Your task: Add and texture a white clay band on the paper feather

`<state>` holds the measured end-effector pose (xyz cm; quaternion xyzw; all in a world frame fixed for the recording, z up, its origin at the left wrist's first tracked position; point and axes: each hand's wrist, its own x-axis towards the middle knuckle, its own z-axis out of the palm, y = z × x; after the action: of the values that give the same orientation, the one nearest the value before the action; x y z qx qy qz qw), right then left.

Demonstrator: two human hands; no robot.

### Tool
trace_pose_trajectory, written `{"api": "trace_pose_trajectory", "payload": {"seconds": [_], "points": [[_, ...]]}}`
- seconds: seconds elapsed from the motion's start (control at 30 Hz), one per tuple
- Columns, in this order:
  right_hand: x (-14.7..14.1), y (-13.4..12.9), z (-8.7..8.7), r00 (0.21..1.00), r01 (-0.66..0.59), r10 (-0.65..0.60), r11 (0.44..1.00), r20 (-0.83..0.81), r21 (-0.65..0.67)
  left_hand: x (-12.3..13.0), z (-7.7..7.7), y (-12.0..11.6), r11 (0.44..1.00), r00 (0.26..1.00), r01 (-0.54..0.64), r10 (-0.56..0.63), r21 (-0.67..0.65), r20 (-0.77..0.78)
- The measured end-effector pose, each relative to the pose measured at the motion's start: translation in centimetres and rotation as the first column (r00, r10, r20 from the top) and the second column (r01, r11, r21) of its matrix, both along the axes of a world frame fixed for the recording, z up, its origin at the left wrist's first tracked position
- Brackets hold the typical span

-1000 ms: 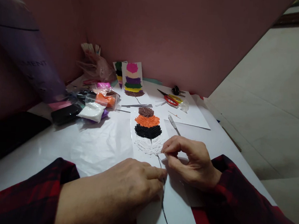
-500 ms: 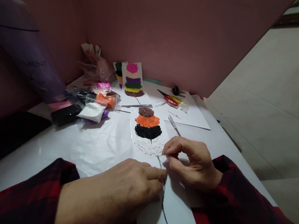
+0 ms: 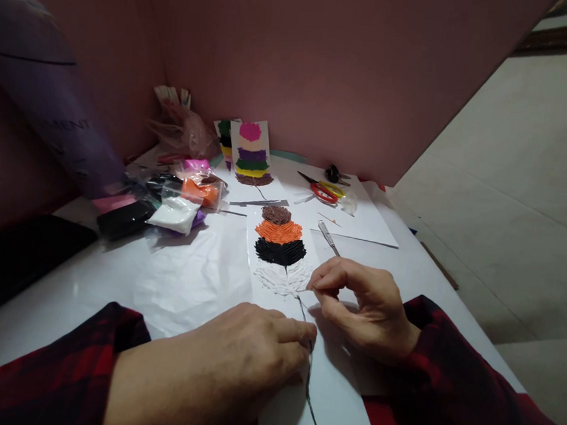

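One card (image 3: 333, 381) beneath left hand (image 3: 258, 345)

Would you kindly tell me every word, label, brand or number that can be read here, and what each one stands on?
"MENT", on the purple package at the left; any letters before it are too dim to read.
Dark marks below it on the same package: too blurred to read.
I can read no other text.

A long white rectangular card (image 3: 335, 393) lies flat under the left hand (image 3: 258, 348), its raised brown, orange, black and white feather (image 3: 280, 250) just beyond; a thin pale stick (image 3: 306, 290) pokes from the pinching right hand (image 3: 362, 304).
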<state>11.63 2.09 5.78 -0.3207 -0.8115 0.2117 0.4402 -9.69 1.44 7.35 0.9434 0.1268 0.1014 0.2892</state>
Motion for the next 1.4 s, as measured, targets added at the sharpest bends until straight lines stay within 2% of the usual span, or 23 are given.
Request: {"api": "trace_pose_trajectory", "payload": {"seconds": [0.13, 0.2, 0.3, 0.43, 0.67, 0.77, 0.87, 0.9, 1.13, 1.4], "points": [[0.1, 0.1, -0.1, 1.0, -0.014, 0.013, 0.999, -0.023, -0.034, 0.0, 0.1, -0.1, 1.0, 0.999, -0.007, 0.006, -0.027, -0.036], [0.3, 0.2, -0.2, 0.993, 0.057, -0.059, 0.998, -0.101, -0.023, 0.0, 0.2, -0.2, 0.999, 0.998, -0.024, 0.022, -0.034, -0.052], [0.9, 1.0, -0.4, 0.95, 0.242, -0.237, 0.97, -0.203, -0.003, 0.1, 0.2, -0.3, 0.999, 0.999, -0.034, 0.033, -0.038, -0.03], [2.2, 2.7, -0.7, 0.84, 0.459, -0.461, 0.885, -0.286, -0.079, 0.0, 0.2, -0.2, 0.999, 1.0, -0.022, 0.022, -0.047, 0.004], [3.7, 4.9, -1.1, 0.721, 0.638, -0.67, 0.741, -0.176, -0.209, -0.1, 0.3, -0.1, 1.0, 1.0, -0.003, 0.003, 0.004, 0.022], [4.1, 5.4, -1.2, 0.708, 0.663, -0.691, 0.721, -0.143, -0.201, -0.1, 0.3, -0.1, 1.0, 0.999, -0.002, 0.002, 0.015, 0.038], [4.7, 6.0, -1.5, 0.724, 0.689, -0.689, 0.724, -0.044, -0.002, 0.0, 0.1, -0.1, 0.999, 0.999, 0.002, -0.004, 0.034, 0.054], [4.8, 6.3, -1.6, 0.729, 0.685, -0.684, 0.729, -0.025, 0.025, 0.0, 0.1, 0.0, 0.999, 0.998, 0.005, -0.007, 0.037, 0.056], [5.6, 7.5, -2.4, 0.756, 0.631, -0.641, 0.768, 0.131, 0.11, 0.1, -0.1, 0.1, 1.0, 0.998, 0.019, -0.02, 0.016, 0.06], [5.9, 6.8, -1.8, 0.64, 0.685, -0.708, 0.702, 0.297, 0.198, 0.1, -0.4, -0.1, 1.0, 0.997, -0.004, 0.003, 0.014, 0.073]]}}
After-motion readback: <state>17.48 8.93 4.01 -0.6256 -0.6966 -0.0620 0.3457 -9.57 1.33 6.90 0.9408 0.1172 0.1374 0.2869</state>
